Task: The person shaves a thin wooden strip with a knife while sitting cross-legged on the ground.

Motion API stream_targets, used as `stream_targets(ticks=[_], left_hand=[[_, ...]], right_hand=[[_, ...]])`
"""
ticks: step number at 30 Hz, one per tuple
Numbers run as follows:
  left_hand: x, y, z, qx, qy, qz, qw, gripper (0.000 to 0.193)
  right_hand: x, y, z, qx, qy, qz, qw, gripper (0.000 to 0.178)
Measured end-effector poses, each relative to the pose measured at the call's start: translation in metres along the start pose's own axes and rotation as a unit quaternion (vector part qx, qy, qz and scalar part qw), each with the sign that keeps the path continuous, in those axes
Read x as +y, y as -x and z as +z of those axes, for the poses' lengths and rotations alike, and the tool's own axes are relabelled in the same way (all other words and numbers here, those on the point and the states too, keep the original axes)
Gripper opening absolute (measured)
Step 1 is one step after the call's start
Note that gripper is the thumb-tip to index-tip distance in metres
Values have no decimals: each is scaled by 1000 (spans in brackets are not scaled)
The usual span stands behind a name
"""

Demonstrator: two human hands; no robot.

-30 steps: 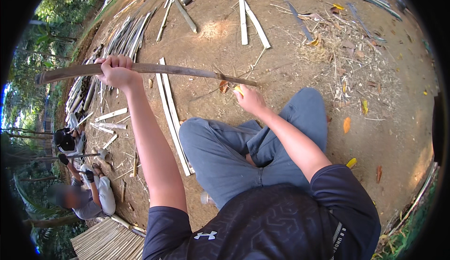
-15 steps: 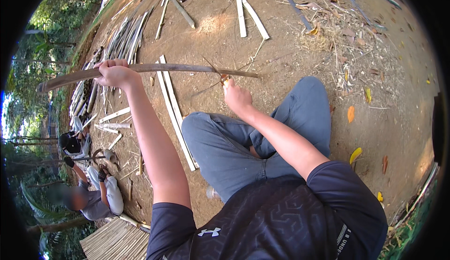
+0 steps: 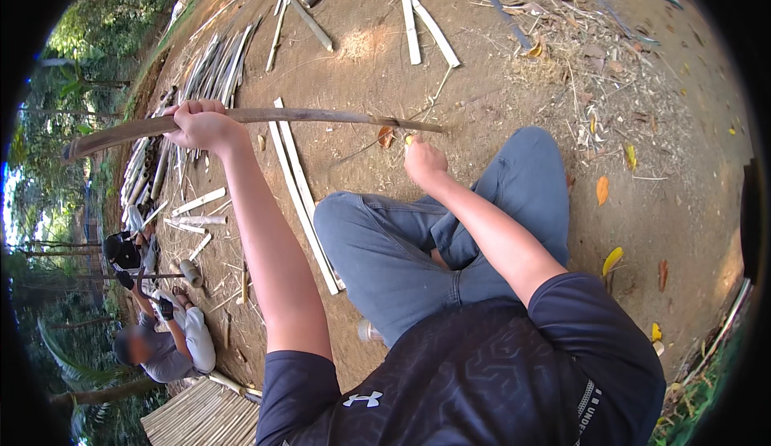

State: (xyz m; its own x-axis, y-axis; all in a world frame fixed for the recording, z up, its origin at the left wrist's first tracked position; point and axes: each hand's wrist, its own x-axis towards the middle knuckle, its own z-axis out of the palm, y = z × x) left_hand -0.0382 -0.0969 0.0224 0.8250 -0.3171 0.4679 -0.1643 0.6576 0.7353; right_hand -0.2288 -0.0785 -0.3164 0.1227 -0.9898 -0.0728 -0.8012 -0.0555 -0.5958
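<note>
My left hand (image 3: 207, 127) is closed around a long, curved, brown wooden or bamboo strip (image 3: 301, 115), holding it across in front of me. Its thick end points left and its thin end reaches right, past my right hand. My right hand (image 3: 426, 163) is closed just below that thin end, with a yellowish knife handle (image 3: 410, 138) showing above the fingers. The blade is hard to make out against the strip and the soil. A brown dry leaf (image 3: 386, 137) lies on the ground beside it.
Two pale split bamboo strips (image 3: 294, 173) lie left of my crossed legs (image 3: 450, 229). More pale strips (image 3: 419, 20) and a heap of poles (image 3: 213, 68) lie farther off. At left a co-worker (image 3: 173, 337) sits near a slatted bamboo panel (image 3: 201, 414). Shavings (image 3: 590, 84) litter the right.
My right hand has moved a little to the right and down along the strip. The thin dark blade that crossed the strip no longer shows clearly. My left hand stays nearly in place.
</note>
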Motion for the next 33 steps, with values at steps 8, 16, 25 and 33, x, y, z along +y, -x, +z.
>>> stream_targets(ticks=[8, 16, 25, 33], left_hand=[[-7, 1, 10, -11, -7, 3, 1000, 13], [2, -5, -5, 16, -27, 11, 999, 15], [5, 3, -1, -7, -22, 2, 1000, 15], [5, -5, -22, 25, -15, 17, 999, 14]], right_hand=[[25, -2, 30, 24, -37, 55, 998, 32], [33, 7, 17, -76, -29, 101, 992, 37], [71, 0, 35, -185, -85, 179, 962, 41], [47, 20, 16, -92, -116, 121, 982, 39]])
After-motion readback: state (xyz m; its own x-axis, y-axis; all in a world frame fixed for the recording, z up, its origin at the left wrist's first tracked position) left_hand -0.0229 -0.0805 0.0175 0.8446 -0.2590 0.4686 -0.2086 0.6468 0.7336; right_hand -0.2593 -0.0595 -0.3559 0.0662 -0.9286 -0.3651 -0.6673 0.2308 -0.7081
